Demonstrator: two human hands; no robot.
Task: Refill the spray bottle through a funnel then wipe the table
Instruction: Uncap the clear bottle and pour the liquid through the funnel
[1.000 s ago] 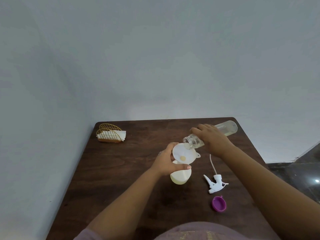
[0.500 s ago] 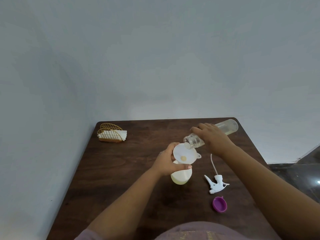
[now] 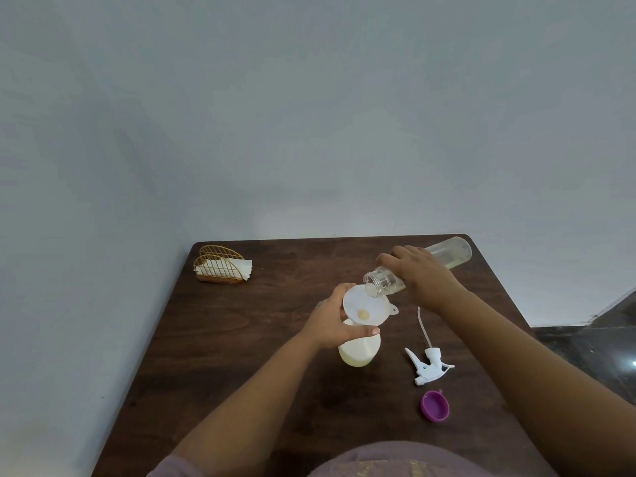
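Observation:
A white funnel [image 3: 368, 306] sits in the neck of a pale spray bottle [image 3: 358, 352] standing mid-table. My left hand [image 3: 332, 321] grips the bottle's top just under the funnel. My right hand [image 3: 420, 277] holds a clear refill bottle [image 3: 447, 254] tipped nearly flat, its open mouth over the funnel's far rim. Pale yellowish liquid lies along the refill bottle's lower side and pools at the funnel's hole. The white trigger sprayer head [image 3: 428, 366] with its dip tube lies on the table to the right.
A purple cap [image 3: 435, 406] lies open side up near the front right of the dark wooden table [image 3: 241, 339]. A gold wire holder with white napkins [image 3: 222, 265] stands at the back left corner. Walls close off the back and left.
The refill bottle has tipped slightly further, its mouth staying over the funnel rim. My left hand and the spray bottle have not moved.

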